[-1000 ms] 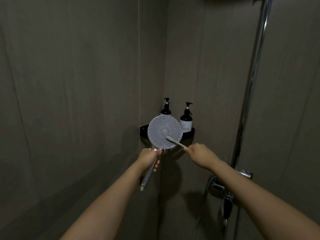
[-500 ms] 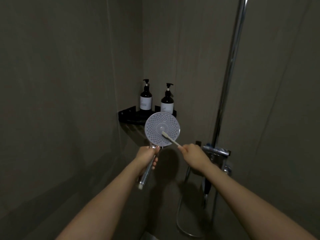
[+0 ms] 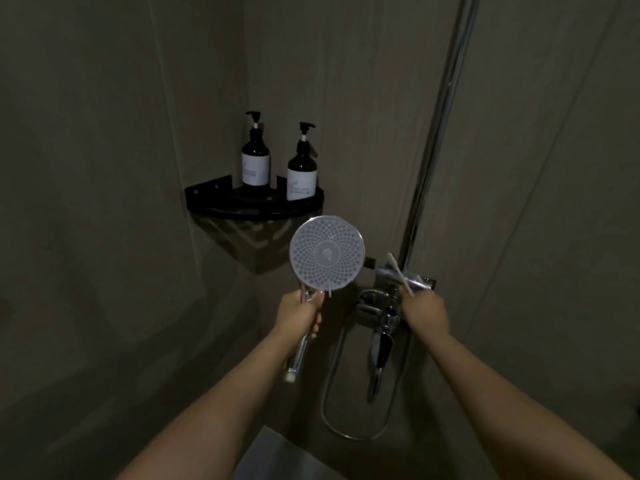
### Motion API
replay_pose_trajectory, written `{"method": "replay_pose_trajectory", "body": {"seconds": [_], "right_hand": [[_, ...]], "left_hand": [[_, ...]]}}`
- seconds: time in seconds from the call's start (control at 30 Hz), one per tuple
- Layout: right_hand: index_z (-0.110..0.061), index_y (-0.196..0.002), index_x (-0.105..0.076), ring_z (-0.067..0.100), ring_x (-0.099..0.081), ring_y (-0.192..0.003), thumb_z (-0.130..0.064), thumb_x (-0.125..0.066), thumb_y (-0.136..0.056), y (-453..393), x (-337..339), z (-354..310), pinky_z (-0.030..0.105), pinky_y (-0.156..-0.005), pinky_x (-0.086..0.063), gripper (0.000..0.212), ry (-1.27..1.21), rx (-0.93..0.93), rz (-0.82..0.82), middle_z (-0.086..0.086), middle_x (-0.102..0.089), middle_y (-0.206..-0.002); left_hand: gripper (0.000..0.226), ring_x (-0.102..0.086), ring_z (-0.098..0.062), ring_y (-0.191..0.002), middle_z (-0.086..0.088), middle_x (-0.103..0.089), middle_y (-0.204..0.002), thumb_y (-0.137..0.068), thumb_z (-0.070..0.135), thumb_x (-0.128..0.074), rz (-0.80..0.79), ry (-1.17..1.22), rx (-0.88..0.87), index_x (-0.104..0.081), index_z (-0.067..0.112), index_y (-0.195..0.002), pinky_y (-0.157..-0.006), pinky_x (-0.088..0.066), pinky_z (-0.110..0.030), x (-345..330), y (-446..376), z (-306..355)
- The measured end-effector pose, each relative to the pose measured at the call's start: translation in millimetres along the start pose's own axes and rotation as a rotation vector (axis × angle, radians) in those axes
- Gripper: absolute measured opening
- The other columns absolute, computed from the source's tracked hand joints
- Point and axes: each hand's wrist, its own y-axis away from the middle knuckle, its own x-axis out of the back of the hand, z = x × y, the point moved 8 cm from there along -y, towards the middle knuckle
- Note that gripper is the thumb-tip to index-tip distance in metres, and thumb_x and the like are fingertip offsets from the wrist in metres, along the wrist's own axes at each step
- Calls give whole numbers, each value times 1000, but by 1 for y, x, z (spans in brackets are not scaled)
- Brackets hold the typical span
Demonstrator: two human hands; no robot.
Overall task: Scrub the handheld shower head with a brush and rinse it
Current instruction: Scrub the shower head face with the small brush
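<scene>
I hold the round grey shower head (image 3: 327, 253) upright by its chrome handle in my left hand (image 3: 300, 313), its nozzle face turned toward me. My right hand (image 3: 426, 312) grips a thin white brush (image 3: 399, 274), a toothbrush by its shape, with the bristle end pointing up and left. The brush is off the shower head, to its right, in front of the chrome mixer tap (image 3: 384, 306).
A black corner shelf (image 3: 214, 199) carries two dark pump bottles (image 3: 255, 157) (image 3: 302, 168) above the shower head. A chrome riser pipe (image 3: 440, 119) runs up the right wall. The shower hose (image 3: 349, 431) loops below the tap. Grey tiled walls close in on the left and back.
My right hand has pulled the brush off the shower head's face and moved it right, near the tap. The view has shifted down and right.
</scene>
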Motion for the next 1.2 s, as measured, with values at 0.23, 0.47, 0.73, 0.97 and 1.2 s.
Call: {"method": "replay_pose_trajectory", "body": {"seconds": [0.23,0.47,0.73,0.97,1.2], "right_hand": [[-4,-99,-66,29,-63,-84,-47,-49,-90,-24,-36,18,29,-70,-48,47,320,16,-129,14,-67,-94],[-7,-95,-65,17,-50,-63,-36,-50,-91,-43,-62,29,24,-56,-39,33,339,-7,-178,1,-53,-71],[-8,-82,-64,22,-58,-66,-43,-49,-92,-39,-77,53,33,-59,-47,40,-219,-146,-249,11,-62,-74],[-17,-83,-52,2,-33,-23,-26,-42,-98,-29,-89,61,14,-27,-26,20,-741,-390,-394,11,-61,-74],[-17,-86,-56,7,-31,-44,-20,-51,-92,-33,-105,71,15,-32,-25,8,-947,-605,-400,7,-64,-87]], "left_hand": [[26,-40,-7,-29,-5,-46,-48,-94,13,-50,68,30,-55,-49,11,-67,-35,-35,-18,-29,-27,-7],[27,-40,-9,-30,-7,-46,-49,-94,13,-49,109,40,-24,-49,11,-67,-35,-34,-19,-34,-44,-26],[26,-41,-8,-31,-3,-46,-45,-94,13,-49,111,56,-4,-49,11,-69,-36,-36,-19,-37,-47,-32],[27,-40,-8,-30,-6,-46,-49,-94,14,-49,96,30,-3,-49,11,-68,-35,-35,-19,-46,-48,-30],[25,-42,-10,-33,-5,-48,-48,-94,13,-50,87,38,-1,-52,11,-69,-38,-36,-20,-49,-48,-34]]}}
